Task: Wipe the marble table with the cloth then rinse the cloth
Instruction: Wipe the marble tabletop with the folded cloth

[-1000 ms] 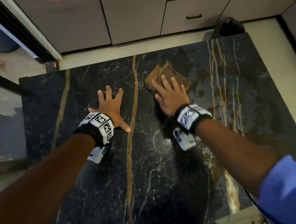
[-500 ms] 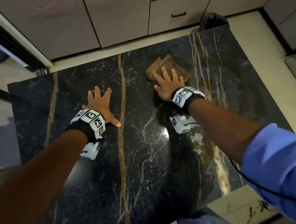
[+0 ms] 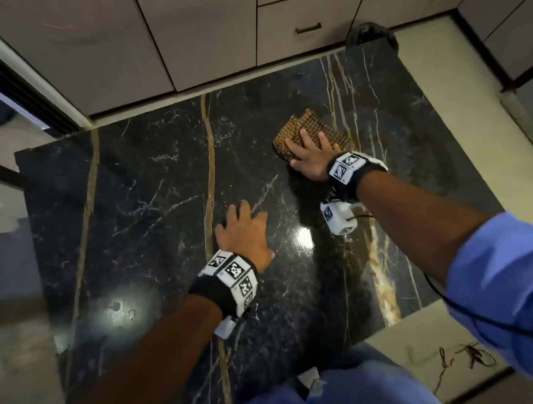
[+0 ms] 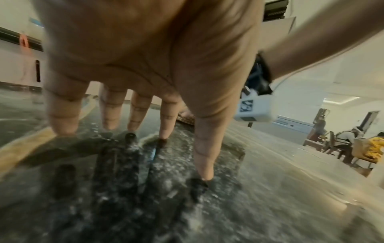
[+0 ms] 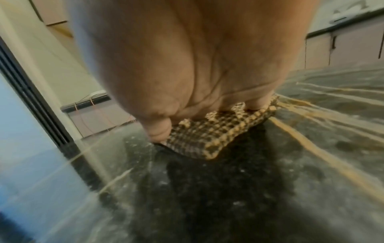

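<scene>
The black marble table (image 3: pixel 147 193) with gold veins fills the head view. A brown checked cloth (image 3: pixel 306 126) lies flat on its far right part. My right hand (image 3: pixel 311 156) presses on the cloth with straight, spread fingers; the right wrist view shows the cloth (image 5: pixel 209 134) under my palm and thumb. My left hand (image 3: pixel 245 228) rests flat on bare marble near the table's middle, to the near left of the cloth. In the left wrist view its spread fingertips (image 4: pixel 164 133) touch the glossy marble (image 4: pixel 270 189), and the cloth edge (image 4: pixel 186 118) shows beyond them.
Beige cabinets with drawers (image 3: pixel 307 28) stand beyond the far edge. A dark round object (image 3: pixel 369 34) sits on the floor at the far right corner. A glass door frame (image 3: pixel 13 86) runs at the left. Seated people (image 4: pixel 353 141) are far off at the right.
My left hand has slid to the right and nearer to me, toward the table's middle. My right hand stays pressed on the cloth, which has moved slightly farther right. The head view has shifted.
</scene>
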`<state>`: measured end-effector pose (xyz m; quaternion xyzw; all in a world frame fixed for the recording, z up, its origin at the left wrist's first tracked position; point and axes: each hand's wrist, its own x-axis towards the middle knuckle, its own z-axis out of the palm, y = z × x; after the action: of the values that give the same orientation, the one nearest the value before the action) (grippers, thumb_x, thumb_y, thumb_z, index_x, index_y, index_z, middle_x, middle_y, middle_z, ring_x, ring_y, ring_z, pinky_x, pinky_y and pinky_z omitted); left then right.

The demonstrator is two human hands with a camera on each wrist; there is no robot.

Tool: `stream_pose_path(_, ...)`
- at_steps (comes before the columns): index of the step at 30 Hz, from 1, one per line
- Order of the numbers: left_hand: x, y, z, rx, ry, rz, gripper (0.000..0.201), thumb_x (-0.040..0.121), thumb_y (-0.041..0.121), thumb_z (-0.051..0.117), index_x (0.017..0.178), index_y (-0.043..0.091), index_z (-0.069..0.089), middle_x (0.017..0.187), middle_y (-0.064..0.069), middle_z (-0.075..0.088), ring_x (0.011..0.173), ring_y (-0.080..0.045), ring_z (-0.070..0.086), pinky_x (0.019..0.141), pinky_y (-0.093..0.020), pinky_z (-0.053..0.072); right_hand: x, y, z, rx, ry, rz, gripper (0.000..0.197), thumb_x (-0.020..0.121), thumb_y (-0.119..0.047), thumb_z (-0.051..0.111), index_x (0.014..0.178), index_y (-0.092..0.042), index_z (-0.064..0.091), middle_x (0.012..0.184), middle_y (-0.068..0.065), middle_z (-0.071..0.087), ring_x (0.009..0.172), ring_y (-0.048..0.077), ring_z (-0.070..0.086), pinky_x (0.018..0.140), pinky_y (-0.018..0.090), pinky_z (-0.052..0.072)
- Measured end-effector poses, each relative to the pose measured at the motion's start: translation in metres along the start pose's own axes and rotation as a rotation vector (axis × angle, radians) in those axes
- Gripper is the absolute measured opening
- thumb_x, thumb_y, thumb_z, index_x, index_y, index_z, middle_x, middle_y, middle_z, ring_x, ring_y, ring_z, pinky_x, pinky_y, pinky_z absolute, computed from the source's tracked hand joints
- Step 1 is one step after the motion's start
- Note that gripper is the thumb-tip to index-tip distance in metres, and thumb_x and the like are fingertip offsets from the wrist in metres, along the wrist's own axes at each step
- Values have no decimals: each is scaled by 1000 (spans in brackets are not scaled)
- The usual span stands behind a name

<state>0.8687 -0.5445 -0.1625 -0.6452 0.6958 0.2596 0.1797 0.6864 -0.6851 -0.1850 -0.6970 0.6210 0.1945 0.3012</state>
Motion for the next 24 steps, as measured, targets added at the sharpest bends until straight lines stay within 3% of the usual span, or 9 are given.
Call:
stream_pose_path(2, -11, 13, 10, -5, -41, -2, 91, 76, 47, 74, 149, 30, 22, 161, -6, 4, 147, -33, 5, 111, -56, 29, -7, -10, 3, -19, -27, -24, 61, 101, -49, 32, 152, -46, -1, 161, -8, -21, 148, 31, -19, 117, 55, -7)
stream_pose_path(5, -23, 27, 22, -15, -75, -8, 99, 76, 46, 75, 152, 28, 14, 161, -7, -4, 148, -34, 0, 112, -57, 25, -40, -15, 39, -129, -11, -114, 61, 101, -50, 31, 151, -47, -4, 162, -7, -18, 148, 32, -16, 118, 56, -1)
stream_pose_path(10, -31, 36, 38, -69, -131, -33, 114, 73, 39, 80, 153, 27, 0, 159, -5, -21, 146, -35, -14, 112, -63, 23, -99, 18, 81, -208, 28, -236, 57, 103, -46, 26, 151, -48, -5, 162, -9, -15, 149, 27, -12, 119, 51, 0)
stream_pose_path(14, -32, 37, 45, -102, -133, -42, 115, 73, 31, 82, 153, 28, -1, 158, -4, -25, 146, -35, -18, 112, -65, 19, -66, 44, 48, -165, 49, -177, 55, 103, -46, 23, 151, -48, -3, 162, -9, -15, 150, 28, -11, 118, 51, 1)
stream_pose_path(18, -33, 39, 45, -115, -146, -63, 114, 73, 28, 82, 153, 30, 1, 158, -2, -24, 146, -33, -18, 113, -65, 16, -32, 38, 17, -37, 9, -93, 53, 103, -47, 25, 151, -48, 4, 162, -10, -16, 149, 28, -14, 119, 52, -4)
stream_pose_path(24, -27, 45, 40, -134, -186, -104, 118, 69, 25, 86, 153, 30, 3, 158, -1, -25, 146, -34, -18, 112, -67, 14, -77, 41, 61, -106, 13, -260, 51, 103, -46, 24, 151, -49, 7, 163, -9, -11, 149, 28, -12, 119, 52, -1)
